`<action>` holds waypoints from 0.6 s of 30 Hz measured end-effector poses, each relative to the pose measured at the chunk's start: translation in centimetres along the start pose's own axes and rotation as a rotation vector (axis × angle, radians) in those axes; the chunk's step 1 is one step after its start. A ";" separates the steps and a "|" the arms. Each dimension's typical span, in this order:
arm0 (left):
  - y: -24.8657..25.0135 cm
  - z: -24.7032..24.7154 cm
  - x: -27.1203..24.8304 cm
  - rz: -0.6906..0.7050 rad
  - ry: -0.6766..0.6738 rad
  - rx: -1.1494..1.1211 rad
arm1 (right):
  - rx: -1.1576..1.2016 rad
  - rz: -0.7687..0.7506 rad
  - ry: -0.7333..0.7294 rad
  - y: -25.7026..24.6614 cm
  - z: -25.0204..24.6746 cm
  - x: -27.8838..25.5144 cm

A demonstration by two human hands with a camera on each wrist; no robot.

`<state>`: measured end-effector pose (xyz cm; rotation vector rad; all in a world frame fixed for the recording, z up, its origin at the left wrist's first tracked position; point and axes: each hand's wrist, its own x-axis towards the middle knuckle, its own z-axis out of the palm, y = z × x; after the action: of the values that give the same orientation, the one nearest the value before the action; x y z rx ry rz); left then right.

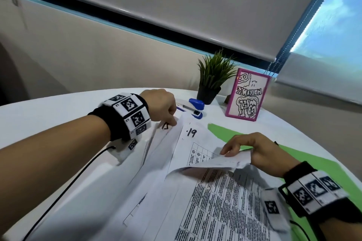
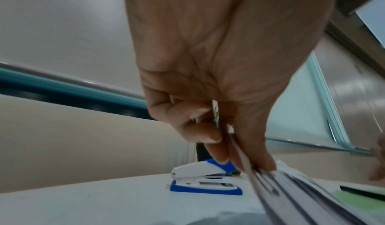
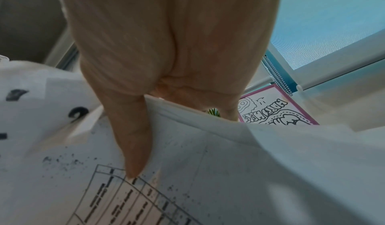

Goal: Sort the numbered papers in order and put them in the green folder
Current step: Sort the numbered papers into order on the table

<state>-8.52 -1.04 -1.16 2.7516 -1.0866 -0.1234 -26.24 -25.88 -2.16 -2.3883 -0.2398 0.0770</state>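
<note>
A fanned stack of printed, hand-numbered papers (image 1: 195,191) lies across the white table; one sheet (image 1: 191,133) shows "19". My left hand (image 1: 162,107) pinches the far top corner of several sheets (image 2: 270,189), thumb and fingers curled round their edges. My right hand (image 1: 254,152) grips a curled-up sheet (image 1: 221,161) at the stack's right side, thumb on top (image 3: 135,146) and fingers beneath. The green folder (image 1: 323,164) lies flat under and to the right of the papers, mostly covered by them and by my right arm.
A blue and white stapler (image 1: 195,108) with a pen beside it sits just beyond my left hand, also in the left wrist view (image 2: 205,179). A small potted plant (image 1: 212,78) and a pink-framed drawing (image 1: 247,96) stand at the table's far edge.
</note>
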 end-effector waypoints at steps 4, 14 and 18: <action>0.6 0.0 -0.3 0.015 0.020 0.091 | -0.061 0.014 -0.007 -0.1 -0.3 0.0; 2.0 -1.0 -0.9 0.246 0.327 0.164 | -0.051 0.054 -0.045 -0.4 -0.4 0.1; 2.1 -1.3 -1.0 0.167 0.371 0.014 | -0.023 0.057 -0.051 -0.2 -0.4 0.2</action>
<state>-10.48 -1.66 0.59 2.5367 -1.1997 0.4013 -26.06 -25.98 -1.73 -2.4184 -0.1969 0.1624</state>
